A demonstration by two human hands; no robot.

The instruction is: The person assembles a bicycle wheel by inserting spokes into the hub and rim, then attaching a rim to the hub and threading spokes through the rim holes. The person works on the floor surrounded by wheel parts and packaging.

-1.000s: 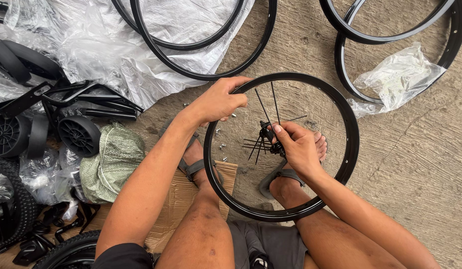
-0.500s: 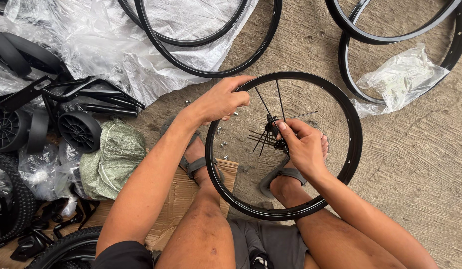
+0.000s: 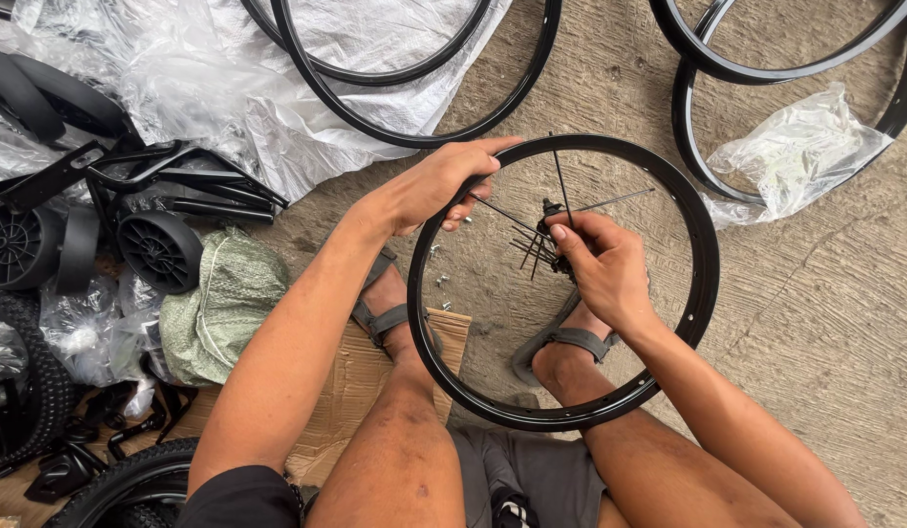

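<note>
On concrete: one held rim [image 3: 703, 293], four spare.

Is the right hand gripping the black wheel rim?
No, the right hand pinches the hub and spokes in the middle; the left hand grips the black wheel rim.

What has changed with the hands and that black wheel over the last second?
Very little. The left hand keeps its grip on the upper left of the round black metal wheel rim, and the right hand still pinches the small black hub with its thin loose spokes in the rim's middle. The spokes fan slightly differently. The clear plastic bag and the sandalled feet stayed put.
</note>
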